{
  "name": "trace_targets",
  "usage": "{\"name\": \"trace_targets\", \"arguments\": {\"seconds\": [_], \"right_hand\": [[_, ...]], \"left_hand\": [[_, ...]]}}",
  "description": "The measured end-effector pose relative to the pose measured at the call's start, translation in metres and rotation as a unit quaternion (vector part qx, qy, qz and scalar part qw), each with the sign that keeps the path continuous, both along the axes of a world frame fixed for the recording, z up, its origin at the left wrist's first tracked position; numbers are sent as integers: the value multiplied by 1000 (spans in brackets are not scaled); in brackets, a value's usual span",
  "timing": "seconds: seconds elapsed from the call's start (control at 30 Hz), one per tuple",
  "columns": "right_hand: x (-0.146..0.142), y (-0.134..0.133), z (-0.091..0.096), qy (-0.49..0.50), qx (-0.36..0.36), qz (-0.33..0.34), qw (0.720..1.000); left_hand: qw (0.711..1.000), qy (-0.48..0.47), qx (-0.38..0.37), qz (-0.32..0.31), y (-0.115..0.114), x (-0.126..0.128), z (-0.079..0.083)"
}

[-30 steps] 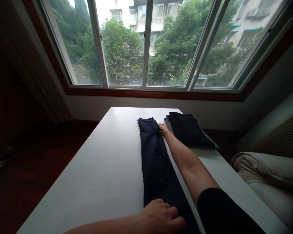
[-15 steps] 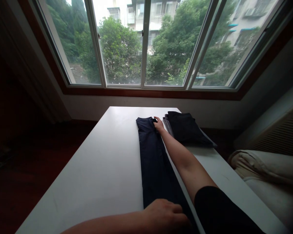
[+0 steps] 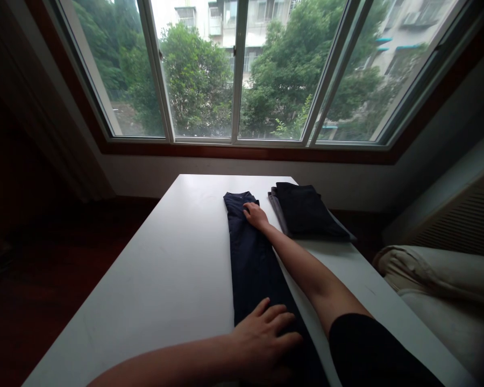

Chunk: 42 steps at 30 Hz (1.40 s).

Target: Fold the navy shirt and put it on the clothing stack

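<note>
- Dark trousers [image 3: 255,258] lie lengthwise on a white table [image 3: 173,269], under both flat, open-fingered hands: left hand [image 3: 264,336], right hand [image 3: 256,215].
- Folded dark clothes [image 3: 306,212] sit just right.

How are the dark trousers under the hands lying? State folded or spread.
Folded lengthwise: the dark trousers form one narrow strip on the table, with both hands flat on top.

Person, two bare forearms: left hand [image 3: 264,336] and right hand [image 3: 256,216] without gloves, rings or watch. Right upper arm in black sleeve [image 3: 371,352] (plain, short, no markings).
</note>
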State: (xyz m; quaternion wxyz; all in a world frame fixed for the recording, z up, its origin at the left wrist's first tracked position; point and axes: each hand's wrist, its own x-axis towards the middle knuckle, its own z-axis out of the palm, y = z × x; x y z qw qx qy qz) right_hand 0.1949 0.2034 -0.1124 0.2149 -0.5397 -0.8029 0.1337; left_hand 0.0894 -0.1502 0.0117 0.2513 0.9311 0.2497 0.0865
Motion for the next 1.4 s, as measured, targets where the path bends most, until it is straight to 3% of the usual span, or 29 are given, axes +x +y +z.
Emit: {"name": "trace_targets", "arguments": {"seconds": [0.07,0.2,0.5,0.7,0.93,1.07,1.13,1.23,1.3,1.4], "right_hand": [[1,-1,-11,-26,-42,21,999],[10,6,-26,-54,-73,-37,995],[15,22,-29,-120,-145,-67,980],[14,19,-28,-134,-150,-76,977],[19,2,-24,-129,-140,-81,978],[24,-15,-20,-122,-92,-79,985],[22,-25,-15,-114,-44,-51,991],[9,-41,-7,-92,1,60,994],[-5,-49,-3,-80,6,124,989],[-25,-52,-1,-90,-20,153,984]], "left_hand": [[1000,8,-12,-10,-1,-1,-2],[999,10,5,-39,-7,1,-6],[976,49,191,-94,-21,3,-22],[963,49,248,-93,-26,5,-26],[941,49,313,-117,-31,-33,-12],[936,50,331,-111,-41,-52,-21],[937,48,329,-108,-46,-53,-31],[940,44,315,-119,-45,-47,-37],[945,38,298,-130,-38,-41,-30],[956,27,255,-140,-24,-33,-11]]}}
